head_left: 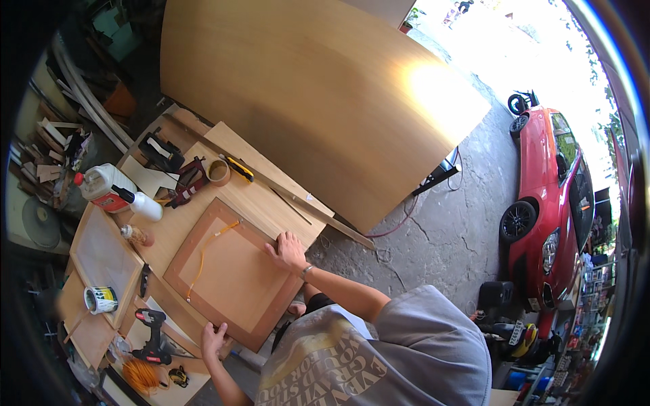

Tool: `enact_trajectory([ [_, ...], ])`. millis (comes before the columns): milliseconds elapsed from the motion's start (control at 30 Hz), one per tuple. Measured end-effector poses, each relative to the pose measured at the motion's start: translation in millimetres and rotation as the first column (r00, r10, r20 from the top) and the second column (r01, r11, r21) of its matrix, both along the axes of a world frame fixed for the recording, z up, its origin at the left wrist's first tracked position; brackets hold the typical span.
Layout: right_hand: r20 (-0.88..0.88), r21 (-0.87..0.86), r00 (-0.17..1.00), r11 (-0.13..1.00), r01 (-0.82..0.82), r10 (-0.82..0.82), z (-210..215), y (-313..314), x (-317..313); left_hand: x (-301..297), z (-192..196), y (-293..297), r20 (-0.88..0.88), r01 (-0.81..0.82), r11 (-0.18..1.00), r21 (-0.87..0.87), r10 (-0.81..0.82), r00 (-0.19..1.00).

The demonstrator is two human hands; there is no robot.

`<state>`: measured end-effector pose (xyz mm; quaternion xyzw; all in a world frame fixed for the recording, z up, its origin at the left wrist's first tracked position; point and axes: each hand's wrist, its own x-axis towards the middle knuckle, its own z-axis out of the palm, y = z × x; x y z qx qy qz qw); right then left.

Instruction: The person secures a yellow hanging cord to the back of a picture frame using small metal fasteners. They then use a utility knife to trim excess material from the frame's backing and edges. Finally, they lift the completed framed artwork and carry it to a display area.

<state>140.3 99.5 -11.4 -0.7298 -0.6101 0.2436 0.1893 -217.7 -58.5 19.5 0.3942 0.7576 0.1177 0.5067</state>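
A flat rectangular brown picture frame (pixel 276 310) lies back side up on the workbench, its near corner reaching past the bench edge. A yellow-orange cord (pixel 201 260) runs slack across its back between two fixing points. My right hand (pixel 290 255) holds the frame's right side near the far right corner, fingers together over the edge, a metal band on the wrist. At the lower left edge, my left hand (pixel 213 341) grips the frame with thumb and fingers; its fingertips are partly hidden.
On the bench stand a tape roll (pixel 219 172), a yellow utility knife (pixel 240 170), a white bottle (pixel 143 206), a jug (pixel 105 184), a can (pixel 101 299) and a cordless drill (pixel 153 336). Behind leans a large wooden panel (pixel 291 88). A red car (pixel 537 176) is parked right.
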Motion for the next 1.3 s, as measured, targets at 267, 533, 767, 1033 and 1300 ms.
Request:
enact_trajectory([
  [267, -0.182, 0.045, 0.968, 0.985, -0.168, 0.173, 27, 23, 23, -15, -17, -14, -0.268, -0.094, 0.983, 0.159, 0.134, 0.954],
  [533, 0.023, 0.361, 0.91, 0.845, -0.394, 0.414, 31, 179, 52, 54, 42, -61, -0.112, -0.345, 0.873, 0.344, 0.403, 0.908],
  [767, 0.371, 0.363, 0.711, 0.612, -0.703, 0.597, 28, 261, 6, 122, 78, -63, -0.177, -0.343, 0.907, 0.246, 0.39, 0.904],
  [1033, 0.267, 0.422, 0.722, 0.596, -0.683, 0.639, 33, 274, -21, 176, 94, -12, 0.16, -0.395, 0.851, 0.347, 0.361, 0.919],
  [1300, 0.314, 0.319, 0.371, 0.271, -0.908, 0.874, 124, 61, 39, 217, 106, 76, 0.489, -0.607, 0.725, 0.325, 0.42, 0.764],
])
